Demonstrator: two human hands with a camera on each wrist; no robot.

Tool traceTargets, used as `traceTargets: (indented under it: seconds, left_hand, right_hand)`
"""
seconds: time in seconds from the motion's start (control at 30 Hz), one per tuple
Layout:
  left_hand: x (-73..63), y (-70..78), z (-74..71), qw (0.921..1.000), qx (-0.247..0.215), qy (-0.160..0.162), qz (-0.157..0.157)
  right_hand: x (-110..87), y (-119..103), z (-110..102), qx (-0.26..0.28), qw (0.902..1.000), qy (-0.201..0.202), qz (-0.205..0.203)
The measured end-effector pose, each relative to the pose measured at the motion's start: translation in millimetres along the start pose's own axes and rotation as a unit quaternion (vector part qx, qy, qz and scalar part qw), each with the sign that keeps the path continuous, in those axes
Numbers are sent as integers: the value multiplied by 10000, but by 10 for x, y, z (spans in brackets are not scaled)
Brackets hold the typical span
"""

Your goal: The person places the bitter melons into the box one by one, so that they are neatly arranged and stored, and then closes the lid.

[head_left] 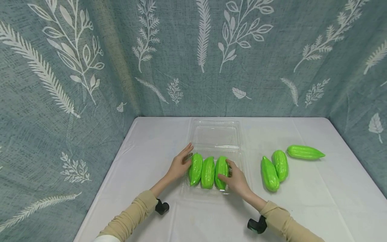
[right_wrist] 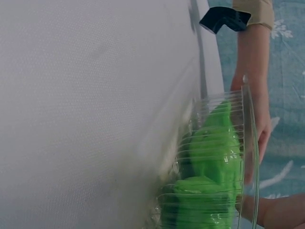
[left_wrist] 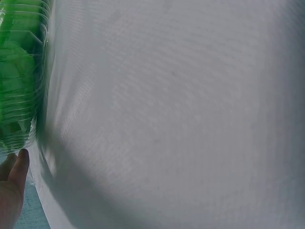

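A clear plastic clamshell box lies open on the white table. Three glossy, ribbed green gourds stand side by side in its base: a left gourd, a middle gourd and a right gourd. My right hand holds the right gourd, thumb across its face and fingers along its right side. At the box's left edge rests my left hand, fingers extended, thumb beside the left gourd. The left wrist view shows left fingers near the box wall.
On the right of the table, two more gourds lean together, a front one and a back one. Another gourd lies farther right. The box's lid is folded back toward the leaf-patterned curtain.
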State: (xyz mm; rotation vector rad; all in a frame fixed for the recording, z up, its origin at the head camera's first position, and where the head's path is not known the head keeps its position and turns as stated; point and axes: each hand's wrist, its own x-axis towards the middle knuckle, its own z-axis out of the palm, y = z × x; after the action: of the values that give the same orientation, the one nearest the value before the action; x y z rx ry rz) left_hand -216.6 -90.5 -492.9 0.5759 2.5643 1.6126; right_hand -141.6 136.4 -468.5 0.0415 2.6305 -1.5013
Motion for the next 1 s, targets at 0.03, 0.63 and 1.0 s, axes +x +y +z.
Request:
traceTargets:
  seconds: [0.03, 0.63, 1.0]
  left_hand:
    - [-12, 45, -6, 10000, -15, -5, -2]
    - [13, -35, 9, 9999, -93, 53, 29]
    - [9, -24, -1, 10000, -27, 22, -2]
  right_hand:
    - [3, 3, 3, -19, 10000, 11, 7]
    - [38, 12, 1, -481, 9984, 277, -114]
    - [28, -3, -42, -425, 9974, 389, -434]
